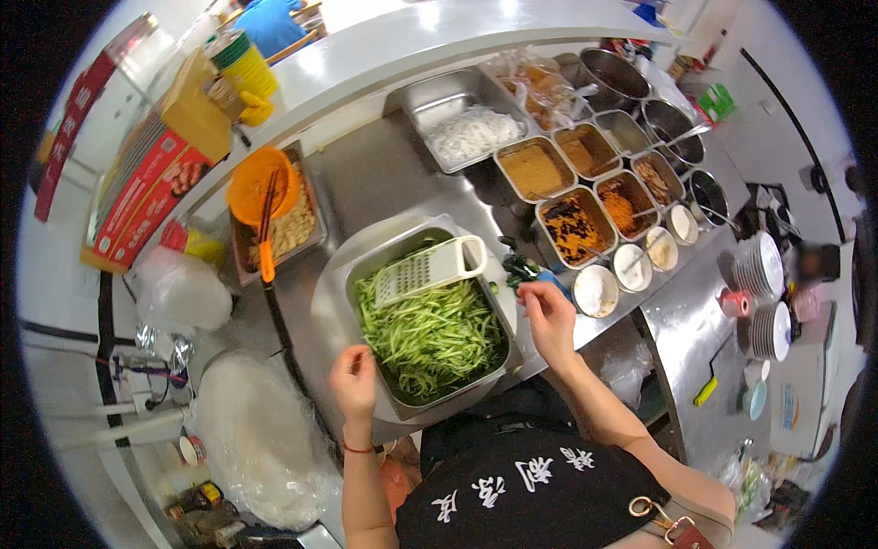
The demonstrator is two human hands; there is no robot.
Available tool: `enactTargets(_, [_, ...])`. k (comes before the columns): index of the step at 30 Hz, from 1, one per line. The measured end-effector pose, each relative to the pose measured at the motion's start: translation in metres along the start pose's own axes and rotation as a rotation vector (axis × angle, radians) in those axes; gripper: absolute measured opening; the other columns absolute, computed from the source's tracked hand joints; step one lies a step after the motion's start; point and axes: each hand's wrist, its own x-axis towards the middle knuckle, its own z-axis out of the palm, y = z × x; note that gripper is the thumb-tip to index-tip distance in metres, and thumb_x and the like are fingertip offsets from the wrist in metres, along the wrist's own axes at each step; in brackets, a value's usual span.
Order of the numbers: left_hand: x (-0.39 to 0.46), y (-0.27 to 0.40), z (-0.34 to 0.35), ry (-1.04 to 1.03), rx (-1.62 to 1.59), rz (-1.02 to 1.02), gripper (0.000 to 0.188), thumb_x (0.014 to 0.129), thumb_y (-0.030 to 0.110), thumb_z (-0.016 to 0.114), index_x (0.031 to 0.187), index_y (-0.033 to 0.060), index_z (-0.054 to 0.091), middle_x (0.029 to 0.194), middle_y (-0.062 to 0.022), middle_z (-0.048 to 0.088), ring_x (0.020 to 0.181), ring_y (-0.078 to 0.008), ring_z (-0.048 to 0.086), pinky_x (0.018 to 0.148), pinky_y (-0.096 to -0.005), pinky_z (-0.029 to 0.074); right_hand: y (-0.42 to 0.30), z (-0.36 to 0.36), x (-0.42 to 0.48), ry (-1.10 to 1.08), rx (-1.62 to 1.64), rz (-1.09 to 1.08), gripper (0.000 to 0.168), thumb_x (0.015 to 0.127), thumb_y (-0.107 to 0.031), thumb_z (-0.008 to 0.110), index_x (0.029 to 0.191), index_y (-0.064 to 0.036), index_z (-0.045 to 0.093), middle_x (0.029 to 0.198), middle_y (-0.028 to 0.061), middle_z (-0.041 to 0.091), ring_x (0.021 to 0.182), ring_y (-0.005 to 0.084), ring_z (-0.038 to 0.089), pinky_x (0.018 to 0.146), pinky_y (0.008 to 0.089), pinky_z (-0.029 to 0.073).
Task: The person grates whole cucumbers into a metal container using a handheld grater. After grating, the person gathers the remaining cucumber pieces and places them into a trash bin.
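A deep steel pan [513, 364] holds shredded cucumber [432, 336] and stands on a round white board [329, 302]. A white plastic grater [422, 271] with a loop handle lies across the shreds, its handle over the pan's right rim. My left hand [353, 384] hovers at the pan's left edge, fingers curled together; whether it pinches something small I cannot tell. To the right of the pan, my right hand [549, 316] is raised with thumb and fingertips close together; nothing plain shows in it. Dark green peelings [519, 267] lie just beyond that hand.
Steel tubs of seasonings [576, 226] and white bowls [595, 291] line the right. A steel tray of white noodles [473, 130] stands behind. To the left are an orange colander [264, 185] over a tray and a large plastic-wrapped mound [260, 439]. Plates [758, 267] are stacked far right.
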Motion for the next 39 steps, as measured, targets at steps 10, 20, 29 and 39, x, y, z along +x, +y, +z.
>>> enactTargets(10, [-0.009,-0.016,0.002,-0.016,0.062,0.032,0.017,0.089,0.006,0.054,0.099,-0.0028,0.064,0.103,-0.0142,0.065,0.085,-0.018,0.061,0.075,-0.0291,0.048,0.127,0.03,0.051,-0.454,-0.817,-0.351,0.024,0.074,-0.005,0.058,0.098,-0.003,0.065,0.107,0.0154,0.056,0.101,0.0342,0.054,0.084,0.0409,0.047])
enactTargets(20, [-0.079,-0.063,0.003,-0.038,-0.253,-0.529,0.02,0.09,0.008,0.051,0.107,-0.0015,0.057,0.087,-0.0056,0.06,0.08,-0.0173,0.06,0.073,-0.0276,0.049,0.132,0.019,0.053,-0.551,-0.923,-0.494,0.022,0.075,-0.009,0.058,0.096,-0.008,0.065,0.118,0.0142,0.05,0.112,0.0316,0.044,0.094,0.0431,0.036])
enactTargets(29, [-0.105,-0.046,0.01,-0.17,-0.937,-0.98,0.01,0.094,0.006,0.044,0.084,0.0016,0.044,0.078,-0.007,0.051,0.083,-0.0302,0.065,0.077,-0.0396,0.057,0.052,-0.02,-0.009,-0.6,-0.359,0.48,0.028,0.093,-0.024,0.052,0.085,0.001,0.06,0.07,0.0095,0.058,0.064,0.0236,0.063,0.059,0.0383,0.049])
enactTargets(39, [-0.036,-0.026,0.022,-0.097,-0.813,-0.688,0.021,0.096,0.011,0.046,0.079,0.0003,0.043,0.077,-0.0127,0.06,0.075,-0.025,0.066,0.069,-0.0335,0.057,0.055,0.015,0.006,-0.433,0.213,0.713,0.026,0.095,-0.02,0.051,0.078,-0.004,0.04,0.062,0.005,0.047,0.045,0.0187,0.058,0.038,0.0291,0.046])
